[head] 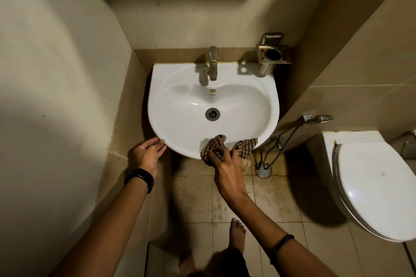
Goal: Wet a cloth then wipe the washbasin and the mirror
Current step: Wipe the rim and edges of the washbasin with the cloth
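Right hand (227,170) has its fingers clamped on a bunched checked cloth (216,145) draped over the washbasin (267,87) front rim; left hand (147,153) is spread loose, fingertips touching the rim's edge; cloth looks soft and floppy, so probably best gripped wadded up.

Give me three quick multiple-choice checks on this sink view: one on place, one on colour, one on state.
1. Where is the cloth?
A. on the front rim of the washbasin
B. over the faucet
C. on the toilet lid

2. What colour is the washbasin?
A. beige
B. white
C. grey

3. Is the faucet running?
A. yes, a full stream
B. no water shows
C. dripping into a bucket

Answers: 1 A, the right hand presses it there; 2 B, glossy white bowl; 3 B, no stream below the spout.
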